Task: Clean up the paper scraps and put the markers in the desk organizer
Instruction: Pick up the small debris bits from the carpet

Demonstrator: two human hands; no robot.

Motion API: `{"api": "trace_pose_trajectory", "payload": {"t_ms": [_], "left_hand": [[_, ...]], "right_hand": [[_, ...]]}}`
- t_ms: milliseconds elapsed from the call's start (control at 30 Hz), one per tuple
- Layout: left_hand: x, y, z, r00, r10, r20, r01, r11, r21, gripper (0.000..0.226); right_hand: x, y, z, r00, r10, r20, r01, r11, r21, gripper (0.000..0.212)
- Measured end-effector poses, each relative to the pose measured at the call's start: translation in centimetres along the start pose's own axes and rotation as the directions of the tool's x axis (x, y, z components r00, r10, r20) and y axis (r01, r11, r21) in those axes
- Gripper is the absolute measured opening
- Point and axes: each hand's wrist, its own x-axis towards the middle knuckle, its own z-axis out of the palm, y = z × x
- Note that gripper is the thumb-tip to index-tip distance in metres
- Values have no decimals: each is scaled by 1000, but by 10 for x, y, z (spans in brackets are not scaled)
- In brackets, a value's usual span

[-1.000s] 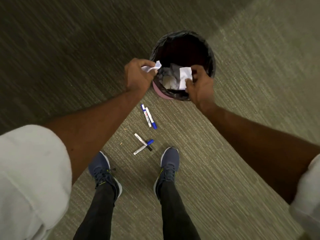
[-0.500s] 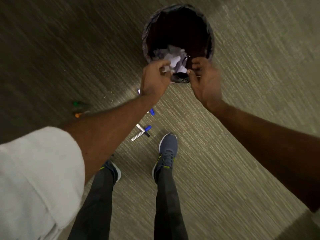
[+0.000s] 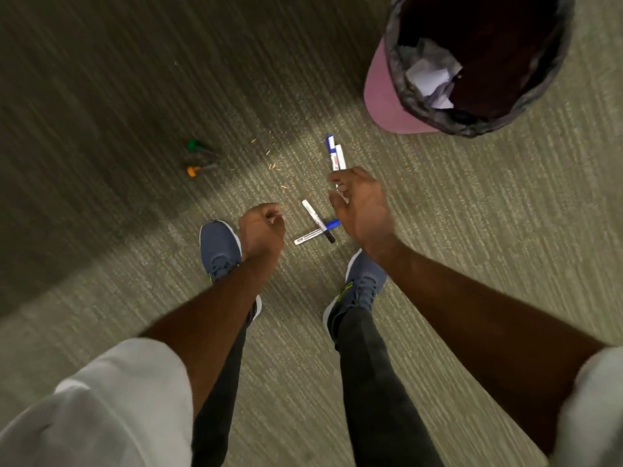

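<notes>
The crumpled white paper scraps [image 3: 428, 79] that our hands were letting go of half a second ago now lie inside the round dusky-pink waste bin [image 3: 379, 96] with its black liner. Both hands have come away from the rim and down towards our feet. The scraps sit in a loose heap against the liner's near-left wall. On the grey-green carpet floor [image 3: 472, 230] near the bin, two white blue-capped markers [image 3: 334, 153] lie side by side, touching. Their lower ends pass behind our right hand [image 3: 360, 207], whose fingers are half curled, thumb and forefinger apart, gripping nothing. Nearer our feet, two crossed white markers [image 3: 315, 224] lie one over the other. Our left hand [image 3: 261, 230] is curled into an empty fist beside the dark-blue left shoe [image 3: 217, 246]. Well apart to the left, in shadow, lie the blurred green- and orange-capped markers [image 3: 195, 158].
</notes>
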Motion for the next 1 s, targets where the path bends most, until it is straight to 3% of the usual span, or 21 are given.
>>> {"api": "trace_pose_trajectory", "payload": {"t_ms": [233,400,500,600,767,900,1000], "left_hand": [[43,-59,10,997,-68,-41,66,997,-42,27],[67,-107,32,998,-61,-7,61,998,28,35],[79,-124,46,998,49,45,-56,983,175,35],[87,-131,49,973,201,109,-228,894,385,30],[108,-139,39,931,255,261,-356,789,500,10],[114,-133,34,879,293,377,-468,685,559,19],[117,-136,31,854,327,405,-507,696,508,18]], "right_hand": [[34,10,85,990,-66,121,81,989,-121,26],[58,34,145,994,0,106,14,991,-135,15],[71,51,177,991,-23,130,46,983,-178,15],[83,65,202,989,-42,139,69,978,-198,18],[91,72,214,990,-81,113,101,977,-187,6],[94,73,209,968,-169,184,208,953,-218,16],[95,77,212,960,-196,200,244,937,-250,21]]}}
